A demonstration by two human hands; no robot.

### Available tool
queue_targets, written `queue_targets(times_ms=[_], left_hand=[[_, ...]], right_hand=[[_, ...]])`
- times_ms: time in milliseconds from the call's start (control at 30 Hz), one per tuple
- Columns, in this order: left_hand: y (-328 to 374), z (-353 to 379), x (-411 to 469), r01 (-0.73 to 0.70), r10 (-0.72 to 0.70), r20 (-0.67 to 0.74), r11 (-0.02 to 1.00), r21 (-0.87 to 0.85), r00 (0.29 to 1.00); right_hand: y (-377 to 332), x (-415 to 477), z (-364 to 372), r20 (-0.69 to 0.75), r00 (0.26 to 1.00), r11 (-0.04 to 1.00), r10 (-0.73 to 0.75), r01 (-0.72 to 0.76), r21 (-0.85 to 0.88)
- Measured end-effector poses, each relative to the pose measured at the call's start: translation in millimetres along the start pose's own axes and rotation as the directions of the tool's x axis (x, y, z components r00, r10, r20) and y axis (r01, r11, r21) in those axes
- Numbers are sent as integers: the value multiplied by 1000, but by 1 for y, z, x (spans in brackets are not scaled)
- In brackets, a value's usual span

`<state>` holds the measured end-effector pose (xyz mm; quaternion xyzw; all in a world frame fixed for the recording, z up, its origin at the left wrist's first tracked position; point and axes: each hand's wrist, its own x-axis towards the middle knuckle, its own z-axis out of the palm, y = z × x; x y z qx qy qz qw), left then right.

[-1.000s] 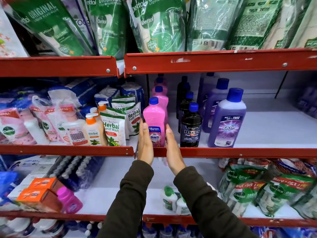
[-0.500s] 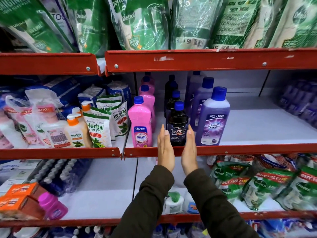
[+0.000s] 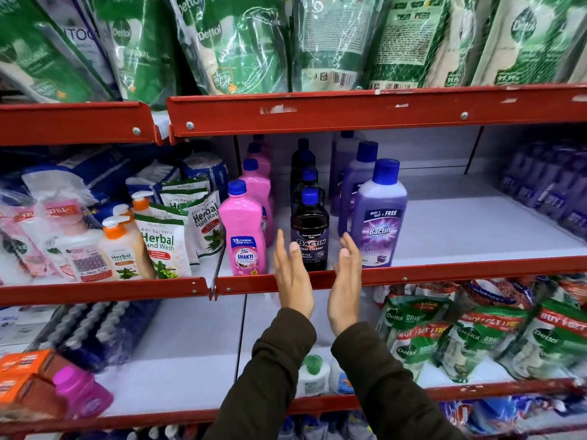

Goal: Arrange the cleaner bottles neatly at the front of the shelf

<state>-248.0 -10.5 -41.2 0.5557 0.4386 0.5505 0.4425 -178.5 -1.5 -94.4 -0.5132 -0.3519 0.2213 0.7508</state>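
Three rows of cleaner bottles run back along the middle shelf [image 3: 476,230]. A pink Shakti bottle [image 3: 243,230] leads the left row, a black Bactin bottle [image 3: 309,230] the middle one, a purple Bactin bottle [image 3: 379,217] the right one, all upright at the red front rail [image 3: 444,271]. My left hand [image 3: 292,277] and my right hand [image 3: 346,281] are held flat, palms facing each other, on either side of the black bottle and slightly in front of it. Neither touches it. Both hands hold nothing.
Herbal hand wash pouches [image 3: 165,246] and pump bottles [image 3: 124,246] fill the shelf to the left. Purple packs [image 3: 549,185] sit at the far right. Green Dettol pouches [image 3: 241,42] hang above, more Dettol pouches [image 3: 476,338] lie on the shelf below.
My hands went from flanking the pink bottle to flanking the black one, then drew back a little and spread apart. The view shifted right.
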Motion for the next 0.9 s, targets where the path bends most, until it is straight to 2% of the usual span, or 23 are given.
queue_targets(times_ms=[67,133,200,300,367,433,533,633,767,833,900], left_hand=[[-19,4,1,-54,57,-185,998,22,981],[-18,17,-8,-156,149,-251,988,-11,956],[-16,32,-16,-205,188,-183,976,-78,965],[-12,61,-21,-157,164,28,974,-161,986],[-2,77,-19,-70,95,168,987,-146,981],[2,91,-13,40,-13,244,993,-107,970],[-1,108,-1,204,-173,241,972,-113,955],[-4,118,-1,170,-147,194,980,-107,970],[-24,121,8,206,-175,192,967,-152,966],[-17,116,8,207,-174,197,965,-163,965],[-3,116,0,165,-145,151,977,-132,978]], right_hand=[[-27,-21,-23,-104,988,993,-114,117,22],[-21,-15,-35,-190,975,993,-115,114,-17],[-20,-2,-52,-232,970,997,-70,64,-35],[-32,21,-81,-229,973,999,-23,13,-49],[-38,36,-88,-142,989,998,45,-50,-34],[-43,47,-96,-15,992,992,123,-123,-12],[-41,59,-105,99,976,981,196,-195,-17],[-39,67,-114,182,962,979,204,-201,-35],[-46,70,-119,243,944,975,222,-213,-63],[-43,70,-121,257,945,979,203,-201,-37],[-47,68,-120,218,953,977,211,-197,-84]])
